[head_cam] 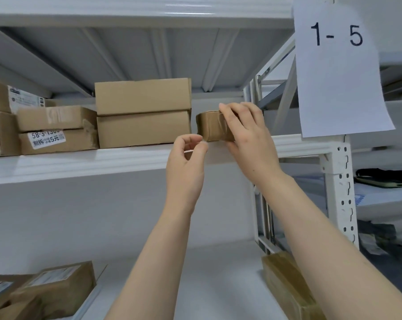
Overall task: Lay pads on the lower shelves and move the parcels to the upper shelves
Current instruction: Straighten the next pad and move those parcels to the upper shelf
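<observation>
One small parcel (210,127) sat at the upper shelf (80,162) edge; the right hand (248,137) curled its fingers round it, apparently seating it. The left hand (186,165) curled at its corner, grip indeterminate.

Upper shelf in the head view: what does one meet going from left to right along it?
Brown parcel at the left edge → parcel with a white sticker → two stacked large cardboard boxes → small taped parcel → right hand gripping it → paper sign marked 1-5.
</observation>
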